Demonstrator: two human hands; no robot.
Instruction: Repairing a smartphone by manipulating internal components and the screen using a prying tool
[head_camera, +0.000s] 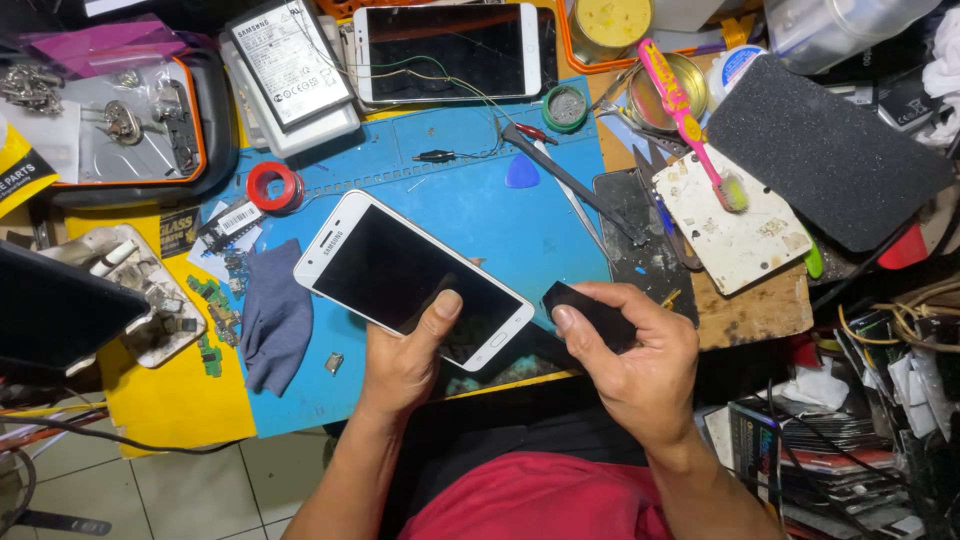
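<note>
- Our left hand (405, 355) grips the white smartphone (412, 278), thumb pressed on its dark screen, fingers hidden underneath.
- Our right hand (640, 355) pinches a small black block (590, 312) just right of the phone's lower end.
- Beyond both lies the blue mat (470, 200).

A cluttered wooden bench (755, 312) fills the frame, with a blue rubber work mat (470, 200) at its centre. On the mat lie a grey folded cloth (275, 315) at lower left, a red tape roll (274, 187) above it and a blue triangular pick (521, 172) near the top. A yellow paper sheet (165, 400) lies at lower left, a black gritty pad (825, 150) at upper right.
</note>
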